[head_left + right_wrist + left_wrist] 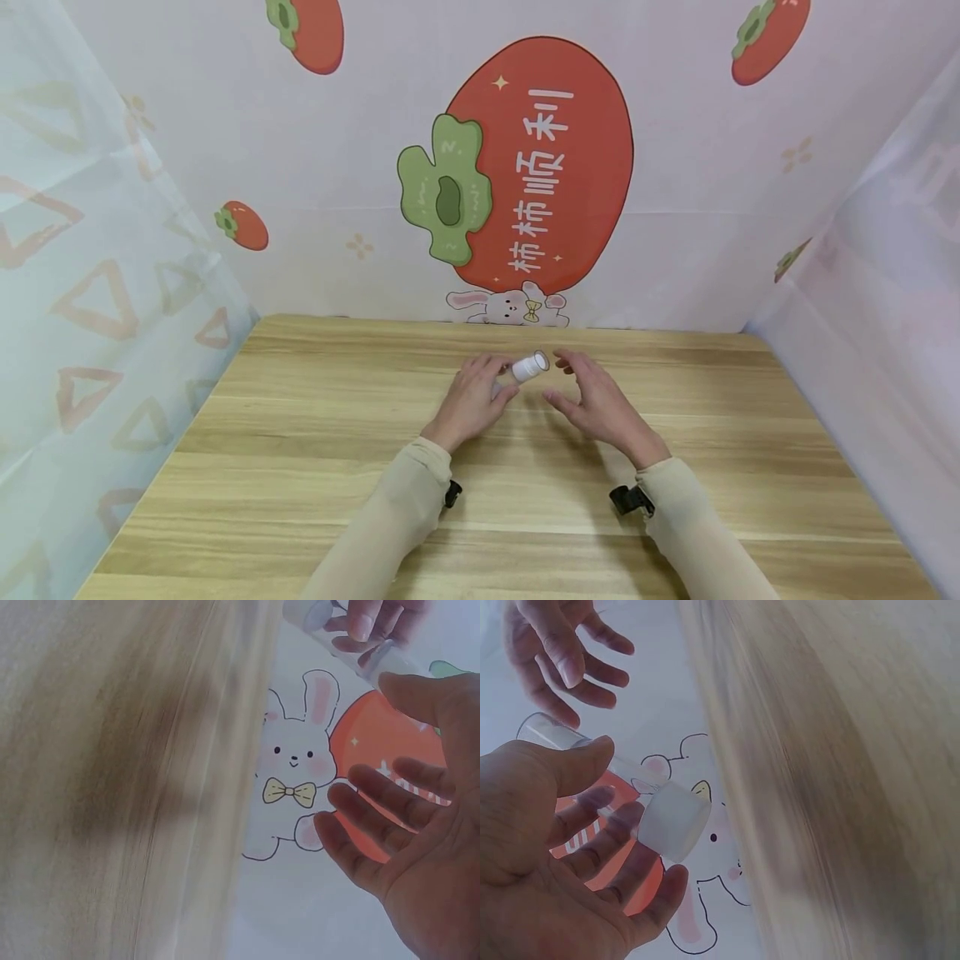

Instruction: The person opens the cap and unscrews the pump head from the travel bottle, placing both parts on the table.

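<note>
A small clear bottle (526, 368) with a white section and a see-through cap end is tilted above the table's far part. My left hand (471, 397) holds it between thumb and fingers, with the capped end pointing toward the right hand. In the left wrist view the thumb lies across the clear tube, and a whitish end (675, 823) sticks out past the fingers. My right hand (600, 407) is just right of the bottle, its fingers apart and loosely bent, with nothing in it. The right wrist view shows its thumb (412, 697) overlapping the bottle's near end.
The wooden table (300, 467) reaches back to a white cloth backdrop (360, 158) printed with a large persimmon (592, 167) and a rabbit (512, 307). Patterned cloth walls (97, 242) stand along both sides. A small black device (632, 500) sits at the right wrist.
</note>
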Demonstrator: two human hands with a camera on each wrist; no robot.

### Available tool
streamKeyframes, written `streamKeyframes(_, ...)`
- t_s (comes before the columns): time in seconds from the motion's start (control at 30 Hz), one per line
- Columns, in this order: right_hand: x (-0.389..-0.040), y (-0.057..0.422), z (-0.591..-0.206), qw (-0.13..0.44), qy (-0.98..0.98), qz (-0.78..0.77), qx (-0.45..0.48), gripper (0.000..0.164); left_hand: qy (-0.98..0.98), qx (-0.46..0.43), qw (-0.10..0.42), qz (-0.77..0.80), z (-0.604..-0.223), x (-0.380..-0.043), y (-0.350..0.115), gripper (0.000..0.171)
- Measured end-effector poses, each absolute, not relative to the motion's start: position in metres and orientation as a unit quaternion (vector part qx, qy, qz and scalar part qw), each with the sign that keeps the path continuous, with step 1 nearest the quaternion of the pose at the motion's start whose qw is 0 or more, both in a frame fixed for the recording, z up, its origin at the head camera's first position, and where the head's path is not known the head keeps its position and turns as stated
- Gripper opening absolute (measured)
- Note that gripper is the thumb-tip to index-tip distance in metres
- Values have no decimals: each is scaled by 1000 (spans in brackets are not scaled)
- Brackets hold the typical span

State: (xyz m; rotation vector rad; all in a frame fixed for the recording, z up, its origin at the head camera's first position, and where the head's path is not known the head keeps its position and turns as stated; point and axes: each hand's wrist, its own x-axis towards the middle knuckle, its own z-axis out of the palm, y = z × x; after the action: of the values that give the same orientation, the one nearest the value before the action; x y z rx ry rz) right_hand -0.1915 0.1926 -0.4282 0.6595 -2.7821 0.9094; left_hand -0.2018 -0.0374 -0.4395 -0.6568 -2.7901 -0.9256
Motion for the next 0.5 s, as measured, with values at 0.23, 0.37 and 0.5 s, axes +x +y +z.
streamKeyframes(0.23,-192,190,-426,64,-914,318,242,71,-931,-225,65,-280,-438,-197,-42,39)
streamKeyframes(0.37,-192,187,-425,64,-903,335,262,72,-934,-227,61,-270,-436,-194,-43,38)
streamKeyframes(0.5,-191,184,-425,65,-897,339,275,72,-935,-233,63,-258,-435,-192,-44,37)
